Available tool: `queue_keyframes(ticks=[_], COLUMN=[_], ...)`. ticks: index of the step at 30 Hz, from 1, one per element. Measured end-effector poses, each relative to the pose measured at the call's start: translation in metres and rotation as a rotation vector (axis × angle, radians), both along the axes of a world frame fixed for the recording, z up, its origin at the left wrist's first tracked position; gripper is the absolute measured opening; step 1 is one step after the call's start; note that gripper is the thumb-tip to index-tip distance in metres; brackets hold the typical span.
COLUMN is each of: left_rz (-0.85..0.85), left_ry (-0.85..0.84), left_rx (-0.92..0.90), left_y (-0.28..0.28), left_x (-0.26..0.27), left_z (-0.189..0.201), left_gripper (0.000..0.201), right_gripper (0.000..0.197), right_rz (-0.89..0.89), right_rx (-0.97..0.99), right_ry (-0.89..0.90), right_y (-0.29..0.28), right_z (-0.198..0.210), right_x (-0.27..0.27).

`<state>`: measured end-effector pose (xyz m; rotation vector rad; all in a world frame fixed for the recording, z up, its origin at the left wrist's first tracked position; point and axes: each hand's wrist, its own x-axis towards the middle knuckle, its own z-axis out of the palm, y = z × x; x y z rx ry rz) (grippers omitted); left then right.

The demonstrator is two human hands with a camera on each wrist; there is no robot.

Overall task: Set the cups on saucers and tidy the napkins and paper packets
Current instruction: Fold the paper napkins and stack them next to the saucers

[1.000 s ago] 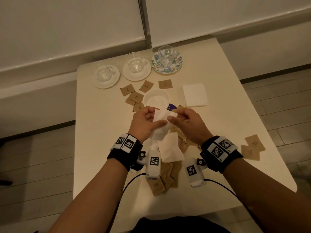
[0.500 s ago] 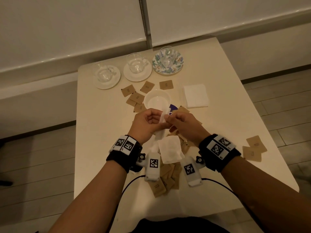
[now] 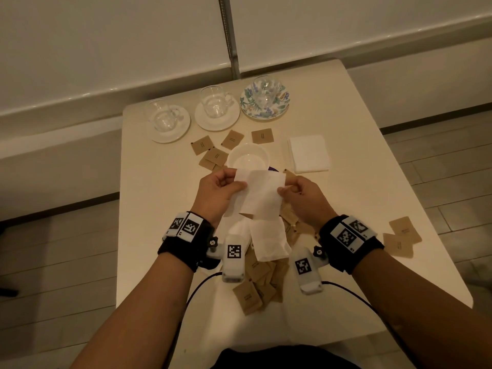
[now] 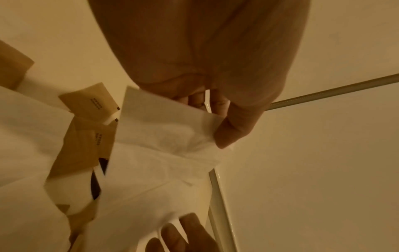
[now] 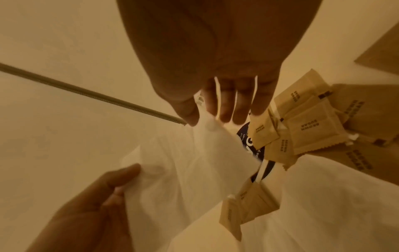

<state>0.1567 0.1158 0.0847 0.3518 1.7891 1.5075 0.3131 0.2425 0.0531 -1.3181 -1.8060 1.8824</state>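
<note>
Nearest on the bench [image 3: 159, 235], a heap of brown paper packets [image 3: 257, 286] lies unsorted, with a loose napkin [image 3: 269, 241] on top. Above it, the left hand [image 3: 215, 193] and right hand [image 3: 303, 198] each pinch an edge of a white napkin [image 3: 262, 194], fingers grasping it and holding it spread in the air. Beyond sit a white bowl [image 3: 249, 158], more scattered packets [image 3: 213, 153] and a stack of napkins [image 3: 308, 153]. Farthest, three glass cups [image 3: 215, 102] already stand on saucers [image 3: 217, 121]. Judging by this, the cups are done; napkins and packets largely remain.
</note>
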Motion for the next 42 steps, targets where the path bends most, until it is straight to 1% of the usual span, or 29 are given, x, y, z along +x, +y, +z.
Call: queue_keyframes(ticks=[2, 5, 7, 8, 10, 12, 14, 15, 16, 20, 23, 26, 29, 32, 34, 37, 42], left_rz=[-0.013, -0.043, -0.082, -0.11, -0.177, -0.211, -0.183, -0.154, -0.12, -0.029, -0.016, -0.025, -0.016, -0.031, -0.042, -0.073, -0.117], left_ry=[-0.006, 0.009, 0.016, 0.009, -0.016, -0.026, 0.024, 0.07, 0.126, 0.284, 0.356, 0.402, 0.407, 0.385, 0.364, 0.321, 0.284], left_rx=[-0.006, -0.008, -0.01, -0.003, 0.02, 0.035, 0.026, 0.011, -0.009, -0.13, -0.186, -0.215, -0.224, -0.222, -0.213, -0.162, -0.1], left_y=[0.002, 0.005, 0.007, 0.007, 0.007, 0.007, 0.008, 0.007, 0.006, -0.003, -0.007, -0.009, -0.007, -0.002, 0.001, 0.004, 0.005], left_x=[0.002, 0.006, 0.008, 0.009, 0.009, 0.007, 0.001, -0.004, -0.009, -0.03, -0.034, -0.029, -0.022, -0.013, -0.006, 0.005, 0.018], left_z=[0.004, 0.013, 0.021, 0.025, 0.033, 0.039, 0.041, 0.04, 0.038, 0.022, 0.009, -0.001, -0.007, -0.011, -0.011, -0.01, -0.007], left_gripper=[0.021, 0.022, 0.025, 0.026, 0.024, 0.024, 0.022, 0.02, 0.019, 0.017, 0.011, 0.004, 0.009, 0.002, 0.005, 0.007, 0.008], right_gripper=[0.034, 0.058, 0.068, 0.069, 0.063, 0.051, 0.028, 0.02, 0.018, 0.015, 0.024, 0.031, 0.029, 0.028, 0.025, 0.018, 0.014], right_rz=[-0.033, 0.028, 0.066, 0.081, 0.118, 0.154, 0.198, 0.221, 0.23, 0.176, 0.116, 0.091, 0.075, 0.081, 0.091, 0.089, 0.099], right_rx=[0.05, 0.154, 0.144, 0.132, 0.125, 0.088, 0.116, 0.151, 0.156, 0.029, -0.079, -0.127, -0.142, -0.145, -0.134, -0.123, -0.123], right_ry=[-0.038, -0.093, -0.076, -0.048, 0.005, 0.005, -0.059, -0.096, -0.119, -0.109, -0.04, 0.017, 0.07, 0.125, 0.138, 0.138, 0.178], right_y=[-0.003, -0.011, -0.017, -0.018, -0.019, -0.017, -0.013, -0.011, -0.009, -0.004, -0.002, -0.003, -0.005, -0.009, -0.012, -0.014, -0.013], right_z=[-0.005, -0.01, -0.012, -0.014, -0.014, -0.014, -0.014, -0.014, -0.016, -0.018, -0.012, -0.004, 0.004, 0.01, 0.012, 0.013, 0.014], right_x=[-0.004, -0.01, -0.014, -0.016, -0.017, -0.017, -0.014, -0.013, -0.011, -0.003, 0.001, 0.002, 0.001, -0.004, -0.009, -0.015, -0.017])
